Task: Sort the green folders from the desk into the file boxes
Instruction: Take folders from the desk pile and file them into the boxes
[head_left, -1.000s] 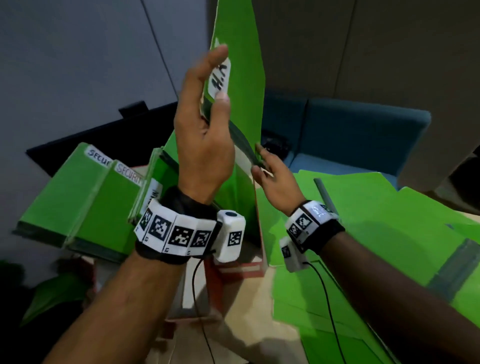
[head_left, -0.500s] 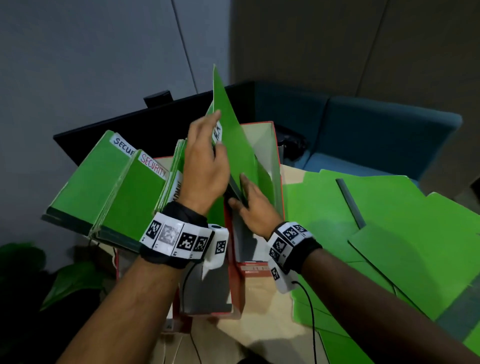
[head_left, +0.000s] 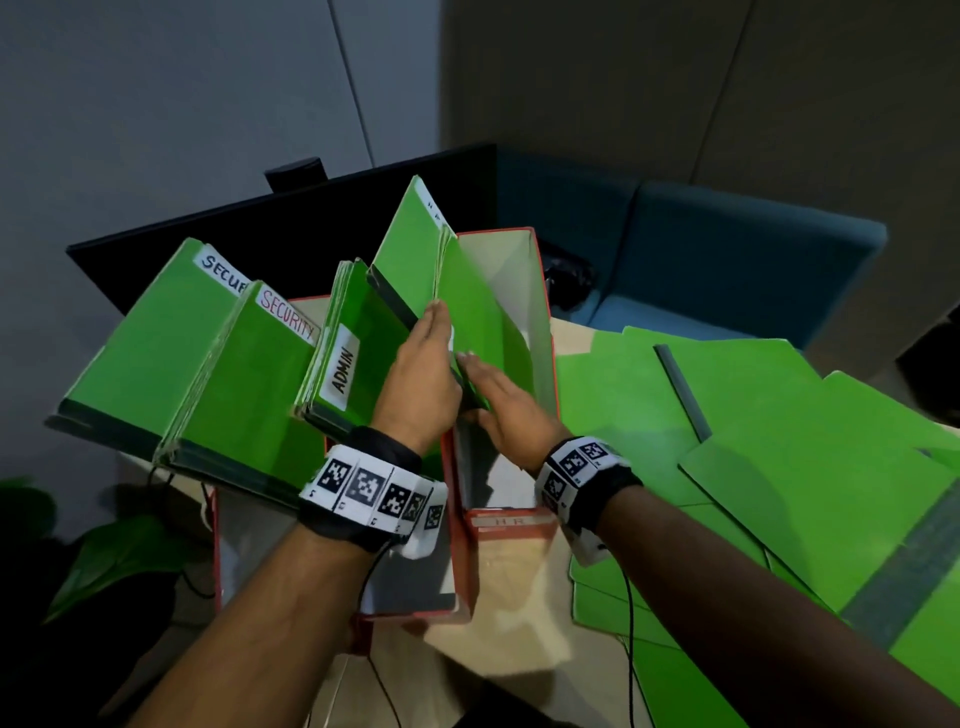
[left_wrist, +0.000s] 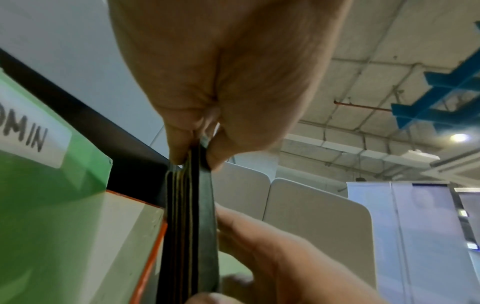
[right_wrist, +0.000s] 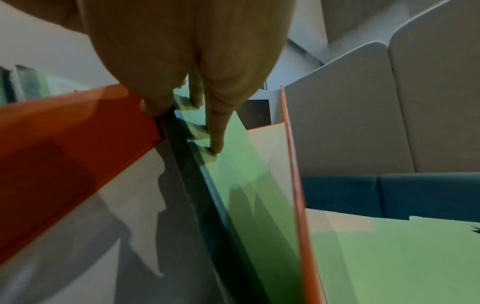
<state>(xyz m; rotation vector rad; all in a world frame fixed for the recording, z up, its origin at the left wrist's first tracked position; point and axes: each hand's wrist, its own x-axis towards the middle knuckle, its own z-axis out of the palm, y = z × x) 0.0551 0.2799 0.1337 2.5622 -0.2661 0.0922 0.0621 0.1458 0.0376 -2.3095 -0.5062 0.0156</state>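
Your left hand (head_left: 421, 384) has its grip pinched on the edge of a bundle of green folders (head_left: 415, 249) standing in the rightmost red file box (head_left: 540, 291), marked HR on its front. That pinch seems meant to keep the bundle leaning left so a gap stays free. Your right hand (head_left: 506, 402) lies flat, fingers (right_wrist: 215, 131) straight, pressing one green folder (head_left: 483, 322) against the bundle inside the same box, apparently to seat it. To the left, folders labelled ADMIN (head_left: 340, 369) and SECURITY (head_left: 288, 317) lean out of their own boxes. More loose green folders (head_left: 779, 441) lie spread on the desk (head_left: 509, 587) at your right, yet to be sorted.
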